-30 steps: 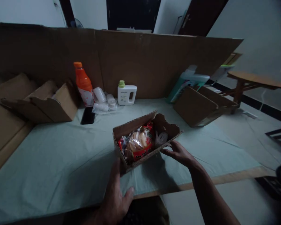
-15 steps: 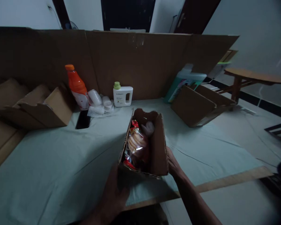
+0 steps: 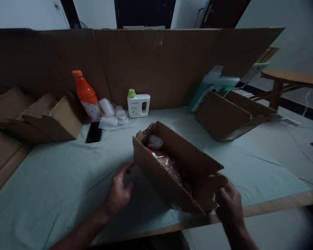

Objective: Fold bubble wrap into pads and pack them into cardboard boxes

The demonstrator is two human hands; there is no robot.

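Observation:
An open-topped cardboard box (image 3: 156,177) sits slantwise on the cloth-covered table in front of me. Inside it lie a clear plastic bread packet (image 3: 165,160) with red parts and a bubble-wrapped bundle (image 3: 155,141) at the far end. My right hand (image 3: 230,200) grips the torn edge at the near right end of this box. Its fingertips are partly hidden by the cardboard. Just left of the box, my left hand (image 3: 119,190) is open, thumb and fingers apart, with nothing in it.
A black phone (image 3: 94,132), bubble-wrapped rolls (image 3: 109,114), an orange bottle (image 3: 86,93) and a white jug (image 3: 138,105) stand or lie at the back. Cardboard boxes (image 3: 59,119) are at left. A green-liquid jug (image 3: 208,86) leans behind another box (image 3: 220,116) at right.
The box has been turned so its near end points right. My right hand has moved right with that end, while my left hand has come off the box and opened beside it.

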